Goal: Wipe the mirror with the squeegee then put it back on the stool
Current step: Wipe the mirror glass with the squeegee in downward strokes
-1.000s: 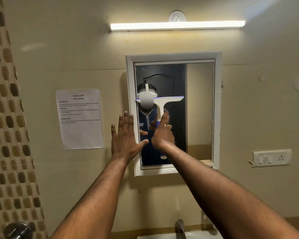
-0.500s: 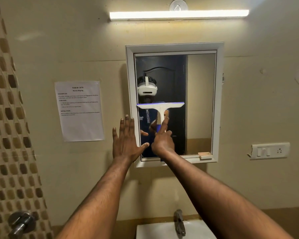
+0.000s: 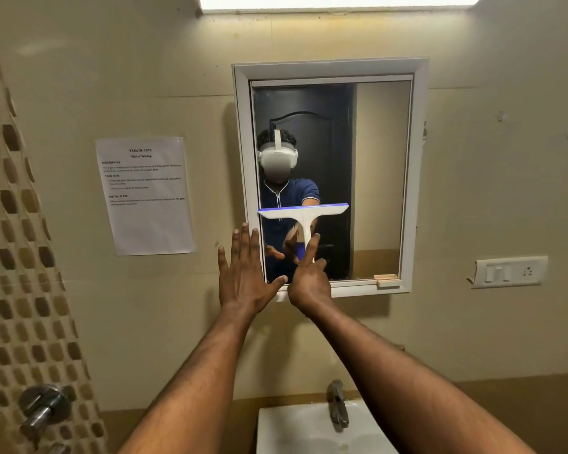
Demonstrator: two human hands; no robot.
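Wall holds one mirror; right hand grips one squeegee.

You see the white squeegee, blue-edged blade level, pressed low on the white-framed mirror.

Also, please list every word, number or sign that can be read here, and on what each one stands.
On the paper sheet taped to the wall left of the mirror:
"TASK ID: 3079" (digits uncertain)
"Mirror Wiping"
"DESCRIPTION"
"TASK GOAL"
"INITIAL STATE"
The body text under each heading is too small to read.
No readable text on the squeegee or the switch plate.
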